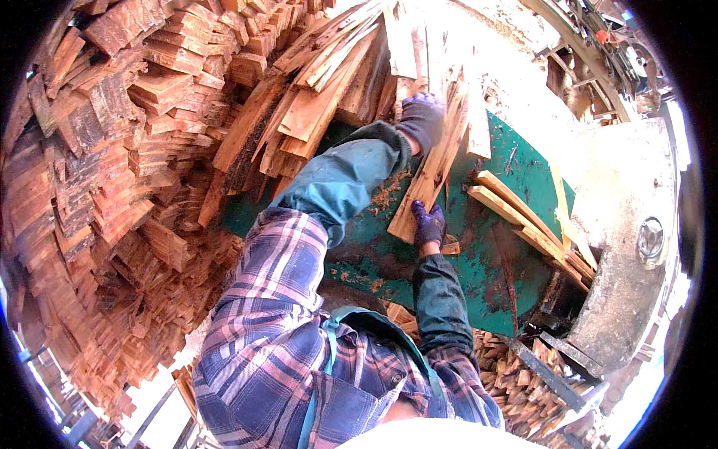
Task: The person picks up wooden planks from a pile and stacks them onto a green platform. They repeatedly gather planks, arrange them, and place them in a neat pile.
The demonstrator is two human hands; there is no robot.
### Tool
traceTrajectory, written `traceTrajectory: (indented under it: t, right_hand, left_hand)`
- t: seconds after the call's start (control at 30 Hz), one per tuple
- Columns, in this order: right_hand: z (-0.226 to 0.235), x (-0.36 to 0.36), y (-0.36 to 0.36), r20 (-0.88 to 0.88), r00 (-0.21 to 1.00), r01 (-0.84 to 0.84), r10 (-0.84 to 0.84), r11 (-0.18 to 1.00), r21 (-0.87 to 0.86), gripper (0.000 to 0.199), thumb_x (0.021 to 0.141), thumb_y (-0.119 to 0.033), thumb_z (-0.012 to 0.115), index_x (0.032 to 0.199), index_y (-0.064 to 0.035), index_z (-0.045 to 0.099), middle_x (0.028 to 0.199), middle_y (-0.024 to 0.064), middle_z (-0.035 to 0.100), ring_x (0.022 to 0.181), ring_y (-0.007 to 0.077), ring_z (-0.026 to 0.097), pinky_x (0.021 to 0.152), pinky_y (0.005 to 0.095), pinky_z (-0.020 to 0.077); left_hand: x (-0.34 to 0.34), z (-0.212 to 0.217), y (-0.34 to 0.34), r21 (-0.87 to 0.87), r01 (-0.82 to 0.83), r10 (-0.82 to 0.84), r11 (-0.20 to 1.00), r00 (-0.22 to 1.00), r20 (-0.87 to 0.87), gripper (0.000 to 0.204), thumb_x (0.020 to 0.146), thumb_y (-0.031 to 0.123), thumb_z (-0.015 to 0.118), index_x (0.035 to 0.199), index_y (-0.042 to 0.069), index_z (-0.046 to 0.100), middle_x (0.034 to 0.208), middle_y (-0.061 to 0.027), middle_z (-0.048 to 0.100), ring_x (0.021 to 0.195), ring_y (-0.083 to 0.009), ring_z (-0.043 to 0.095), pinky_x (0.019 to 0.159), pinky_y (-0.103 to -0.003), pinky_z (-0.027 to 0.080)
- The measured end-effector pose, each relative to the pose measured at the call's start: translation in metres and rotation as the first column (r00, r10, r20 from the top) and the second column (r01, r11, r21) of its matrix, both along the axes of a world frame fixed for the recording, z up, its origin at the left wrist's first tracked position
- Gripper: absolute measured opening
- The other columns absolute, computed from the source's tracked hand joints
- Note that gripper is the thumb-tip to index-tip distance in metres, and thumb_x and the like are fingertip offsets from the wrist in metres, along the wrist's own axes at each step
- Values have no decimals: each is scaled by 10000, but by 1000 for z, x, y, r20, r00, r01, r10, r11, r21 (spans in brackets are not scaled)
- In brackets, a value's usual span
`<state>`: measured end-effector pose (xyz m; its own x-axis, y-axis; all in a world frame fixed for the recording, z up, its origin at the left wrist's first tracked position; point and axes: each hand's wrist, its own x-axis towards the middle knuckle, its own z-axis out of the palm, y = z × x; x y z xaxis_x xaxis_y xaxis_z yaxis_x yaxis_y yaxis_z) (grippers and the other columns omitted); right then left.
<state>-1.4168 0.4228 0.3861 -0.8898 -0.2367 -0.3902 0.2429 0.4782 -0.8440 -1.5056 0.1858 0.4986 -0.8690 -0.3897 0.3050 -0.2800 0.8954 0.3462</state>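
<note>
A long, rough wooden plank (434, 168) slants away from me over a green work surface (366, 243). My right hand (428, 223), in a dark purple glove, is closed on the plank's near end at its right edge. Farther along, my left hand (422, 122) wears a similar glove and has its fingers curled at the plank's left edge; its outline is slightly blurred and part of its grip is hidden. More loose boards (402, 45) lie beyond my left hand, washed out by bright light.
A tall stack of cut wood (161, 142) fills the left side. Loose slats (321, 97) lean beside my left arm. Several narrow strips (523, 217) lie on the right of the green surface. A pale, dusty surface (624, 247) stands at far right, with more wood pieces (523, 385) below.
</note>
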Motion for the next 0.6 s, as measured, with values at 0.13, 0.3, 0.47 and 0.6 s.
traceTrajectory:
  t: [0.13, 0.3, 0.47, 0.6]
  right_hand:
    - [-1, 0, -8, -20, 999, 25, -26, 998, -50, 485, 803, -321, 784, 1097, 27, 615, 1007, 152, 695, 888, 261, 658, 784, 394, 509]
    - [4, 2, -7, 2, 1000, 23, -23, 1000, -4, 489, 801, -340, 778, 1077, 30, 617, 978, 165, 689, 859, 263, 657, 766, 393, 508]
    - [27, 2, -48, 29, 996, 91, -87, 985, -144, 447, 804, -336, 785, 1041, 10, 629, 922, 107, 675, 793, 194, 603, 743, 379, 504]
    - [65, -57, -110, -34, 999, 19, -31, 952, -307, 431, 797, -320, 799, 1011, 19, 641, 906, 92, 671, 776, 172, 580, 706, 357, 497]
  left_hand:
    - [41, 19, -11, 471, 364, -297, 803, 931, -213, 471, 827, 280, 622, 1206, 3, 589, 969, -232, 656, 925, -397, 633, 826, -481, 492]
    - [160, 28, -72, -207, -129, 152, 970, 983, 102, 773, 704, 363, 778, 1399, 210, 479, 1487, -148, 344, 1321, -423, 343, 1091, -599, 235]
    - [182, 16, -147, -62, -194, 203, 979, 903, 380, 850, 684, 212, 796, 1447, 227, 422, 1550, -144, 294, 1355, -382, 379, 1123, -490, 314]
    - [162, 25, -207, 261, 9, -44, 965, 991, 130, 925, 637, 86, 826, 1454, 83, 392, 1458, -176, 453, 1312, -298, 479, 1102, -363, 386]
